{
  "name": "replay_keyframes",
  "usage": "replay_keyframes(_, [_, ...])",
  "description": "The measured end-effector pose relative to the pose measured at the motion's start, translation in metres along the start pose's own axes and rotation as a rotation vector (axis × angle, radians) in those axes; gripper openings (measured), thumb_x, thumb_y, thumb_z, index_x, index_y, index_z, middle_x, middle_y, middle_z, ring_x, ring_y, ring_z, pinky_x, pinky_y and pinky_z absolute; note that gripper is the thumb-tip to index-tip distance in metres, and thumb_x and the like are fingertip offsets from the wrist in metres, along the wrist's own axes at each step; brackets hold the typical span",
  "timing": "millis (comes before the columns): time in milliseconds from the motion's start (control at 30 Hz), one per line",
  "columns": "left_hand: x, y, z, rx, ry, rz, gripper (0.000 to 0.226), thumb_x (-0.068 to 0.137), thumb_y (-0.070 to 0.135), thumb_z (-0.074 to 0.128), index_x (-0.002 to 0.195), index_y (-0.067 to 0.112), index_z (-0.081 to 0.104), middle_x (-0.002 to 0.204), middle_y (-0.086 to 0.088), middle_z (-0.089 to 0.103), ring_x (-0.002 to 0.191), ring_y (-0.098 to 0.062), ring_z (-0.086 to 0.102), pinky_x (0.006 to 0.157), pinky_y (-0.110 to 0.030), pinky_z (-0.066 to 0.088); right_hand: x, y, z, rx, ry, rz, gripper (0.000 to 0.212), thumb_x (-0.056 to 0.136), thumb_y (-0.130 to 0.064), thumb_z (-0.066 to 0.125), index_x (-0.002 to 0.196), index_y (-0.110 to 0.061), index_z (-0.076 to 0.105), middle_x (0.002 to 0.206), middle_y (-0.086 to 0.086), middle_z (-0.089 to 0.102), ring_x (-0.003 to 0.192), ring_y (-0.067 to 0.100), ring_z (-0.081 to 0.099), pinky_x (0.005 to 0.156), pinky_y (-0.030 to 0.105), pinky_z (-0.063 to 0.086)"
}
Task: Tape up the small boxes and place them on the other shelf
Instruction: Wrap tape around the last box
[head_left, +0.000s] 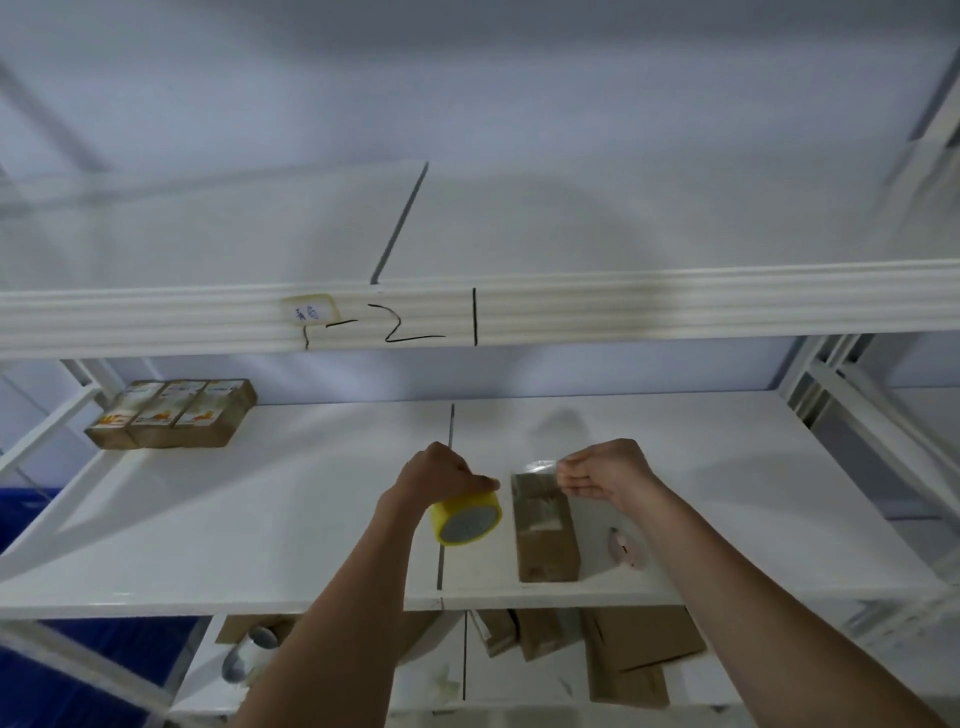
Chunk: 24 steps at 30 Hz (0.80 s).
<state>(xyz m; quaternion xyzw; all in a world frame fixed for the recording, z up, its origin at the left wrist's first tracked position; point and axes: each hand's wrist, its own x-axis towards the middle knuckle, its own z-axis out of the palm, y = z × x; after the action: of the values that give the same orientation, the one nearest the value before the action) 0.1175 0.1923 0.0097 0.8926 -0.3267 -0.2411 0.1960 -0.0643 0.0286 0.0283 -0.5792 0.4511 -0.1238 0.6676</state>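
A small brown cardboard box (544, 530) lies lengthwise on the white middle shelf (260, 519). My left hand (441, 475) grips a yellow roll of clear tape (466, 518) just left of the box. My right hand (605, 473) pinches the free end of the tape strip (540, 465), which stretches from the roll across the box's far end. Three printed small boxes (171, 413) stand side by side at the shelf's back left.
A small pinkish tool (622, 546) lies right of the box. The lower shelf holds several brown boxes (623, 654) and a spare tape roll (249, 654). The upper shelf rail (623, 306) carries handwritten marks. Blue bins (31, 519) sit at the left.
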Motion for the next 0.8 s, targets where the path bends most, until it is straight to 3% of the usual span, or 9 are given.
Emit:
replay_keyframes(100, [0.004, 0.005, 0.008, 0.112, -0.016, -0.012, 0.070, 0.072, 0.080, 0.063, 0.089, 0.014, 0.075, 0.089, -0.004, 0.068, 0.088, -0.021, 0.069, 0.080, -0.033, 0.056, 0.009, -0.004, -0.017, -0.009, 0.003, -0.007, 0.019, 0.079, 0.006, 0.079, 0.094, 0.011, 0.069, 0.085, 0.023, 0.075, 0.077, 0.029, 0.076, 0.071, 0.036, 0.063])
replay_keyframes(267, [0.003, -0.002, 0.022, -0.228, -0.037, -0.052, 0.055, 0.075, 0.062, 0.076, 0.080, 0.008, 0.074, 0.086, -0.011, 0.072, 0.081, -0.021, 0.071, 0.072, -0.029, 0.056, 0.016, 0.006, -0.027, 0.014, -0.065, 0.092, 0.024, 0.079, 0.005, 0.080, 0.099, 0.012, 0.068, 0.092, 0.025, 0.074, 0.081, 0.030, 0.075, 0.071, 0.037, 0.063])
replay_keyframes(400, [-0.001, -0.008, 0.032, -0.298, -0.046, -0.072, 0.038, 0.081, 0.047, 0.078, 0.073, 0.010, 0.073, 0.079, -0.007, 0.068, 0.074, -0.016, 0.065, 0.065, -0.025, 0.052, 0.023, 0.017, -0.026, 0.013, -0.058, 0.147, 0.028, 0.079, 0.006, 0.079, 0.102, 0.014, 0.066, 0.089, 0.025, 0.073, 0.078, 0.029, 0.074, 0.071, 0.037, 0.062])
replay_keyframes(567, [0.013, -0.004, 0.040, -0.046, -0.023, -0.090, 0.046, 0.078, 0.058, 0.075, 0.081, 0.012, 0.072, 0.084, -0.005, 0.067, 0.084, -0.021, 0.067, 0.079, -0.033, 0.057, 0.032, 0.030, -0.024, -0.045, -0.032, 0.193, 0.023, 0.086, 0.005, 0.074, 0.106, 0.013, 0.065, 0.092, 0.024, 0.073, 0.082, 0.030, 0.074, 0.073, 0.039, 0.063])
replay_keyframes(667, [0.026, -0.001, 0.040, 0.097, -0.013, -0.053, 0.048, 0.074, 0.066, 0.072, 0.077, 0.018, 0.070, 0.082, -0.001, 0.065, 0.083, -0.020, 0.066, 0.078, -0.032, 0.056, 0.035, 0.035, -0.023, -0.096, -0.030, 0.265, 0.025, 0.095, 0.001, 0.063, 0.115, 0.016, 0.060, 0.101, 0.030, 0.071, 0.089, 0.035, 0.074, 0.058, 0.035, 0.063])
replay_keyframes(800, [0.041, -0.001, 0.043, 0.146, -0.050, -0.036, 0.044, 0.070, 0.068, 0.072, 0.069, 0.025, 0.066, 0.079, 0.000, 0.066, 0.080, -0.020, 0.067, 0.076, -0.030, 0.057, 0.046, 0.045, -0.024, -0.171, 0.098, 0.217, 0.023, 0.084, -0.007, 0.080, 0.096, 0.011, 0.070, 0.077, 0.023, 0.074, 0.071, 0.032, 0.075, 0.074, 0.046, 0.063])
